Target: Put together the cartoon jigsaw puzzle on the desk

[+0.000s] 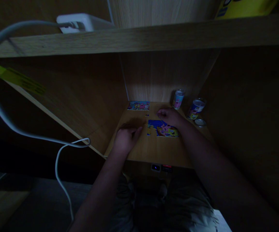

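A partly joined jigsaw puzzle [167, 129] lies on the wooden surface, with a blue background and pink and yellow cartoon figures; its left part has a gap. My left hand [126, 138] rests just left of it, thumb stretched out and fingertips near the puzzle's left edge. Over the puzzle's upper edge is my right hand [168, 115], its fingers curled in with thumb and forefinger close together. Whether a piece is between them is too dark to tell. A few loose puzzle pieces [146, 115] lie between the hands, beyond the puzzle.
A cartoon picture card [138, 105] lies at the back left. Two printed cans [178, 99] [196, 109] stand at the right, beside a round lid [200, 122]. Overhead runs a shelf edge [139, 40] bearing a white adapter [81, 23], whose cable [15, 129] hangs at left.
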`<state>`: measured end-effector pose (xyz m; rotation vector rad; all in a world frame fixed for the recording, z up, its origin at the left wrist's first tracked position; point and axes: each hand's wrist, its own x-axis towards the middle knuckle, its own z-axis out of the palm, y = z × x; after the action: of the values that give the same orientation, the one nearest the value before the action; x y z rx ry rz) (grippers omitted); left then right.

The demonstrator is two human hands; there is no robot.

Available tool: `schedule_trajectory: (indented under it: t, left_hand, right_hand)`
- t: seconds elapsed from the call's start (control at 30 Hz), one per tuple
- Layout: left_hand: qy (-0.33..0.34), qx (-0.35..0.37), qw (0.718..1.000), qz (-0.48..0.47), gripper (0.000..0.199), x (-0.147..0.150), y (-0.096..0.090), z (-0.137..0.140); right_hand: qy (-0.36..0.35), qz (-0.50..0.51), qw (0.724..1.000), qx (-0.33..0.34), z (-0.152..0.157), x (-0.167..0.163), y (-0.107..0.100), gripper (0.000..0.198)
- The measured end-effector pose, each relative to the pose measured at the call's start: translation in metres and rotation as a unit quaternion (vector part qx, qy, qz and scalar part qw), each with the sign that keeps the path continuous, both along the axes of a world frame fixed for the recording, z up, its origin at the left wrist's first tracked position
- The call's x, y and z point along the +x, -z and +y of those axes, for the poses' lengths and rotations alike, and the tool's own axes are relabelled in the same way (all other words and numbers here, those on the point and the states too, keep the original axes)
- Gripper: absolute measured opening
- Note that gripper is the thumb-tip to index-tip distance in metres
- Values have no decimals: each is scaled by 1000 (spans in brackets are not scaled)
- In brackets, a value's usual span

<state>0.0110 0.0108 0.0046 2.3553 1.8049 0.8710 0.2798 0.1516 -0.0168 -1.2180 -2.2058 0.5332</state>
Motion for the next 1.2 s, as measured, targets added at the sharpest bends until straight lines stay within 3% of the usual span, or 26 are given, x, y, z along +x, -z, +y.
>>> schedule_trajectory:
  t: [0.2,0.3,0.47,0.57,0.63,0.8,0.9,1.0,1.2]
  left_hand:
    - [137,-51,988,-41,52,0,-1,-1]
    - [169,-64,982,-54,51,0,-1,-4]
    - [130,-73,979,-143,23,1,-4,-8]
    - [65,-37,978,-195,23,-1,-5,-7]
    - [64,-22,981,-182,26,-2,-6,-5]
    - [156,-26,986,-53,23,0,-4,-1]
    - [162,-25,987,-3,17,2,-1,-1]
    - [172,-27,985,7,3,2,-2,-1]
    - [191,-29,981,0,8,3,-6,-2]
  right_hand:
    - [4,2,1000,8,0,0,1,28]
    - [2,2,1000,11,1,0,2,29]
    - [-3,8,1000,9,2,0,3,29]
    - [-7,6,1000,9,1,0,3,28]
    - [-4,3,1000,8,1,-1,2,29]
    - [-1,3,1000,9,0,-1,0,29]
    - [3,-2,1000,10,-1,-1,-1,28]
    - [3,2,1000,7,-1,-1,-1,28]
    - [2,8,1000,11,2,-1,3,30]
